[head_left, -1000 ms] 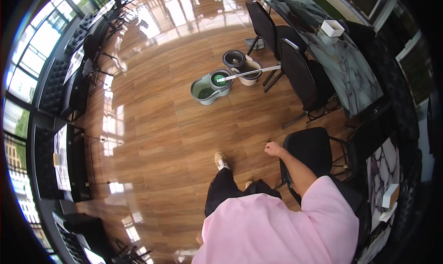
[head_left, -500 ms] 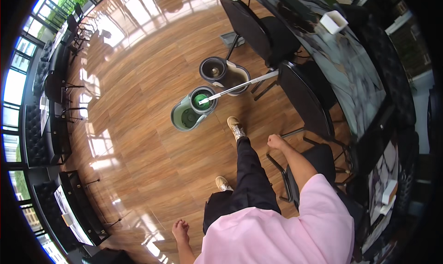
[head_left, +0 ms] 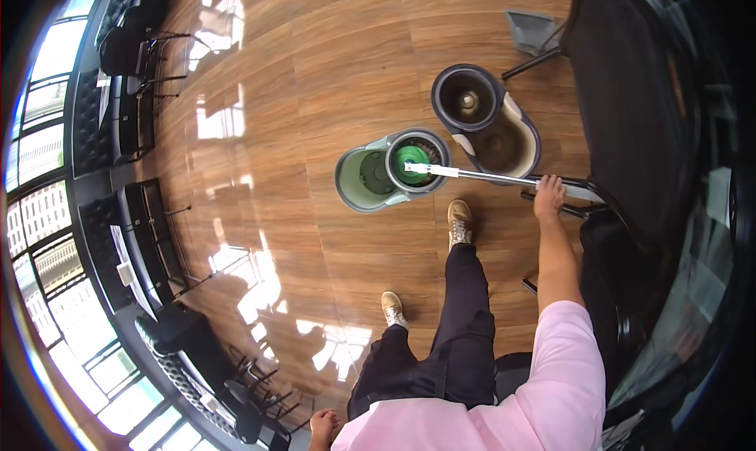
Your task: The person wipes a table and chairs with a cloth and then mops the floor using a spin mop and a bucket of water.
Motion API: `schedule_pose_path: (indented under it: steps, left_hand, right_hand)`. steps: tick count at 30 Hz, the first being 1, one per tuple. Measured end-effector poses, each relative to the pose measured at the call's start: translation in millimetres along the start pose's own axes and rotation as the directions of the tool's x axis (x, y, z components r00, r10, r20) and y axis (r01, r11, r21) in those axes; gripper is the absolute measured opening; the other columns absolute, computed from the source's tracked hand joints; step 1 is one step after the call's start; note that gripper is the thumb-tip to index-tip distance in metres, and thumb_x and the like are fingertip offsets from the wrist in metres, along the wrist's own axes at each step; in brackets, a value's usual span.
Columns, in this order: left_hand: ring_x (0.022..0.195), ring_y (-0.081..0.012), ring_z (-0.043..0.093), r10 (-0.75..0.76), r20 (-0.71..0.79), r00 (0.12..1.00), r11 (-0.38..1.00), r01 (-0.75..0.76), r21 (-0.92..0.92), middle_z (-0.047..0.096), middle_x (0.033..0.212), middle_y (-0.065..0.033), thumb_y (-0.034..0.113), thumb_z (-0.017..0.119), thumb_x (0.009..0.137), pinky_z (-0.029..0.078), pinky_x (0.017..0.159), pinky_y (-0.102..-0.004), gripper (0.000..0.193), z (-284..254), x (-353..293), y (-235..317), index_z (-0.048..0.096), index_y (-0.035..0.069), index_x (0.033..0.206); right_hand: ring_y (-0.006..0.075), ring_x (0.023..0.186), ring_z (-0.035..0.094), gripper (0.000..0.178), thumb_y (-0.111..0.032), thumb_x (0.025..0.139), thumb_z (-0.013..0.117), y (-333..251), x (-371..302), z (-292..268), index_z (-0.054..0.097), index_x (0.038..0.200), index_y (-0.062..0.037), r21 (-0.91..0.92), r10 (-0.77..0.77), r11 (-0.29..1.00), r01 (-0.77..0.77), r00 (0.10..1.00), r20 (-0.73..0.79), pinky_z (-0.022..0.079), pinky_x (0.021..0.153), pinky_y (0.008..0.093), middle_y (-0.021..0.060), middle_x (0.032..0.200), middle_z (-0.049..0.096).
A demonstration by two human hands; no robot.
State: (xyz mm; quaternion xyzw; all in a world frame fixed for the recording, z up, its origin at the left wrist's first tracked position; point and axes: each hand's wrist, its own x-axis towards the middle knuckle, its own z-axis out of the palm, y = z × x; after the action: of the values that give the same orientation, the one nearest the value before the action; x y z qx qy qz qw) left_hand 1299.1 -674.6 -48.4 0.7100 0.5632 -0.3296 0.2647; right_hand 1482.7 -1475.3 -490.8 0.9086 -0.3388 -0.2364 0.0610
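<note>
My right hand is wrapped around the pole of a spin mop, which slants from it down to the left. The mop's green round head sits in the round basket of a pale green two-part bucket, with dark strands around its edge. Beyond the pole stands a second two-part bucket, dark grey and beige, with a spinner basket and a brownish compartment. My left hand hangs low at the bottom edge, fingers curled in with nothing seen in them.
A black chair stands close on the right, its legs near the mop pole. Behind the dark bucket lies a grey dustpan-like tray. Black tufted benches and tables line the windows at left. Glare patches mark the wood floor.
My right hand has reached forward and closed on the mop pole. I have moved nearer to the buckets, and the view has turned. The left hand stays low.
</note>
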Motion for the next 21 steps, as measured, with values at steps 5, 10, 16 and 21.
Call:
schedule_pose_path:
  steps: [5, 10, 16, 21]
  left_hand:
    - [0.066, -0.0177, 0.067, -0.048, -0.104, 0.993, 0.999, 0.050, 0.016, 0.069, 0.082, -0.0099, 0.006, 0.060, 0.092, 0.057, 0.058, -0.0301, 0.017, 14.2, -11.2, 36.0, 0.066, -0.002, 0.106]
    - [0.070, -0.0165, 0.067, 0.122, -0.065, 0.990, 0.992, -0.123, -0.021, 0.069, 0.085, -0.0099, 0.006, 0.061, 0.093, 0.056, 0.061, -0.0284, 0.018, 42.6, -27.5, 94.7, 0.066, -0.004, 0.107]
    - [0.070, -0.0165, 0.068, 0.271, -0.004, 0.963, 0.953, -0.269, -0.140, 0.069, 0.086, -0.0101, 0.007, 0.061, 0.092, 0.056, 0.061, -0.0278, 0.020, 63.0, -37.7, 108.6, 0.066, -0.005, 0.108]
    - [0.068, -0.0157, 0.068, 0.383, -0.020, 0.924, 0.915, -0.382, -0.127, 0.071, 0.084, -0.0107, 0.008, 0.064, 0.090, 0.055, 0.058, -0.0267, 0.023, 52.5, -31.3, 96.5, 0.068, -0.005, 0.108]
  right_hand:
    - [0.0339, 0.125, 0.056, 0.032, -0.021, 0.099, 0.045, 17.9, 29.4, -6.2, 0.062, 0.124, -0.0111, 0.000, -0.066, 0.998, 0.069, 0.958, 0.278, 0.024, 0.118, 0.0563, 0.0148, 0.132, 0.061]
    - [0.0365, 0.107, 0.062, 0.021, -0.015, 0.096, 0.047, 15.4, 41.2, -42.1, 0.063, 0.108, -0.0092, 0.075, -0.204, 0.977, 0.202, 0.979, 0.027, 0.036, 0.110, 0.0561, 0.0167, 0.107, 0.063]
    - [0.0364, 0.111, 0.060, 0.031, -0.015, 0.087, 0.063, 17.9, 10.7, -95.8, 0.060, 0.118, -0.0098, 0.112, -0.274, 0.959, 0.262, 0.954, 0.121, 0.044, 0.097, 0.0512, 0.0166, 0.114, 0.063]
    - [0.0309, 0.110, 0.066, 0.035, -0.024, 0.084, 0.068, -29.7, -55.6, -208.9, 0.064, 0.118, -0.0151, -0.023, -0.245, 0.963, 0.269, 0.905, 0.347, 0.049, 0.092, 0.0509, 0.0106, 0.117, 0.069]
